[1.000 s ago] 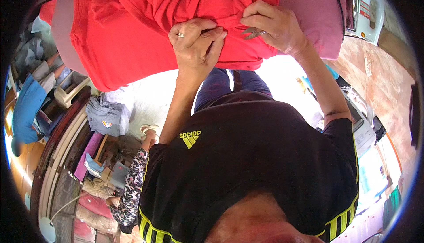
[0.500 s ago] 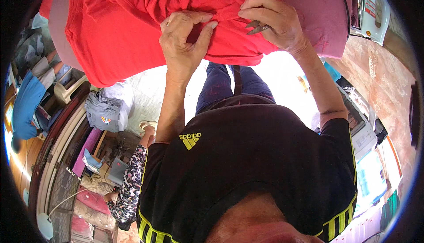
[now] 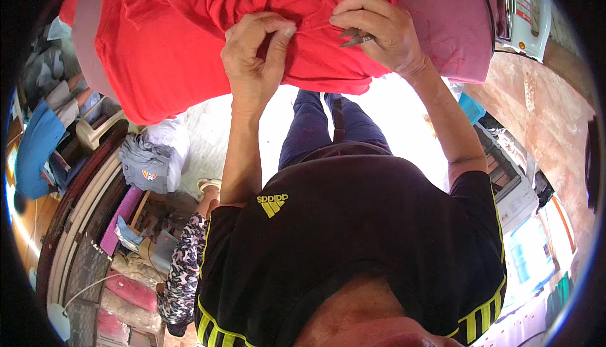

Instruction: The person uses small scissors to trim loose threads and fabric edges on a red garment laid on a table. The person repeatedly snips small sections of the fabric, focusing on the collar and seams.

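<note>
A bright red knit garment [image 3: 170, 50] lies bunched in folds over a pink padded surface [image 3: 442, 25]. On its near part rests my left hand [image 3: 249, 57], thumb and forefinger pinched together. What they hold, if anything, is too small to make out. My right hand [image 3: 388, 35] is at the garment's right side, fingers curled around small dark thread snips [image 3: 355, 36]. The snips' blades point left, toward my left hand. Much of their handle is hidden in my palm. The right thumb is mostly hidden too.
A white and grey appliance [image 3: 529, 19] stands at the far right, past a dark cord along the padded edge. Grey cloth or a bag [image 3: 148, 161] hangs at left. A person in a patterned top [image 3: 186, 277] is at lower left, and another person in blue [image 3: 39, 148] is further left.
Both my hands have shifted slightly left. My left fingertips have drawn away from the fold and closed into a tighter pinch. The snips' blades look closer together.
</note>
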Motion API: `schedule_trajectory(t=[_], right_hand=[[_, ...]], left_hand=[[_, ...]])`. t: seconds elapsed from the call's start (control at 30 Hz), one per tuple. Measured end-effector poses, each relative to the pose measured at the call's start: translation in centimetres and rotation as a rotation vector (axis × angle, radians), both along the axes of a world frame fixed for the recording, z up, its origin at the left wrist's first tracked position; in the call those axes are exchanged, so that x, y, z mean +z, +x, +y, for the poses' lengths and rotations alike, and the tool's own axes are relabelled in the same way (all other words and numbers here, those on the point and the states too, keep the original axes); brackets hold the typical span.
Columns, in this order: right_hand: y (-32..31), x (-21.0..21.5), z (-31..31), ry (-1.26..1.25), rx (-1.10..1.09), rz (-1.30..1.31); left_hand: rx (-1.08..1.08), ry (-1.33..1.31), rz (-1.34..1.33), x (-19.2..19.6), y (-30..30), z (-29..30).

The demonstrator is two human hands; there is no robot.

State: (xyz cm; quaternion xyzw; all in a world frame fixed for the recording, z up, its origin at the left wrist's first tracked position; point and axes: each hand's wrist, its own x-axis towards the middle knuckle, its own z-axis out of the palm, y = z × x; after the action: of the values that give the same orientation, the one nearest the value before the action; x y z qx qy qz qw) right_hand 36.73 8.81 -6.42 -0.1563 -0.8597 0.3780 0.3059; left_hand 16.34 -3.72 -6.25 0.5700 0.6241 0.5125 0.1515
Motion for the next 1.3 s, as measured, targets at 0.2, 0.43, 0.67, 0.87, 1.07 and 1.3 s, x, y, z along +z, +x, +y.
schedule_trajectory(t=[0.2, 0.43, 0.67, 0.87, 1.07, 1.3], right_hand=[[0.1, 0.4, 0.0, -0.029, 0.038, -0.021], [-0.9, 1.8, -0.4, -0.058, -0.011, -0.118], [-3.0, 2.1, -1.1, -0.027, -0.061, -0.225], [-2.7, 2.7, -0.7, -0.109, -0.002, -0.268], [-3.2, 1.5, 0.1, -0.177, -0.103, -0.201], [-2.1, 1.6, -0.2, -0.434, -0.298, 0.015]], left_hand=[[0.039, -0.009, 0.110, 0.5, 0.3, -0.1], [0.066, -0.003, 0.149, -0.1, 0.7, 0.0], [0.084, 0.124, 0.181, -0.8, 0.8, -0.1], [0.035, 0.229, 0.316, -1.0, 1.0, 0.0], [0.014, 0.231, 0.321, -1.0, 0.9, 0.2], [-0.012, 0.202, 0.291, -0.5, 0.8, 0.7]])
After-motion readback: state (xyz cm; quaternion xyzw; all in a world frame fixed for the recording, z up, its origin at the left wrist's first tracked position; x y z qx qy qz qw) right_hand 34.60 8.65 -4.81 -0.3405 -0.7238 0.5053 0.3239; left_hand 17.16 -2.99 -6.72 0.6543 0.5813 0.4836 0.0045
